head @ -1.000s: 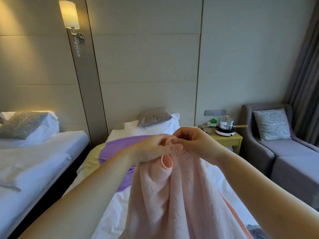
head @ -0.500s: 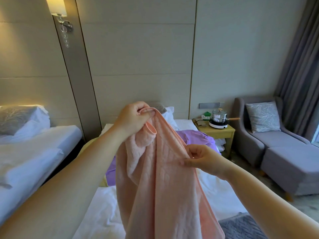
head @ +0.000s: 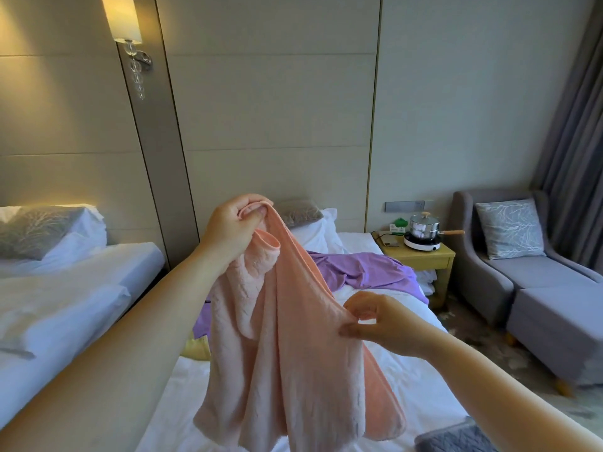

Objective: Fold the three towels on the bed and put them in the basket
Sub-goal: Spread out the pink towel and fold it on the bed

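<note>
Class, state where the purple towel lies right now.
Head view, centre-right: the purple towel lies crumpled on the white bed, behind the pink towel, beside the wooden nightstand.

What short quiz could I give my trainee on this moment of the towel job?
1. True or false: the pink towel lies flat on the bed.
2. Which hand grips the pink towel higher up? A) left hand B) right hand C) both level
3. Fill in: the crumpled towel on the bed behind the pink one is ____ in colour.
Key: 1 false, both hands hold it up above the bed. 2 A. 3 purple.
</note>
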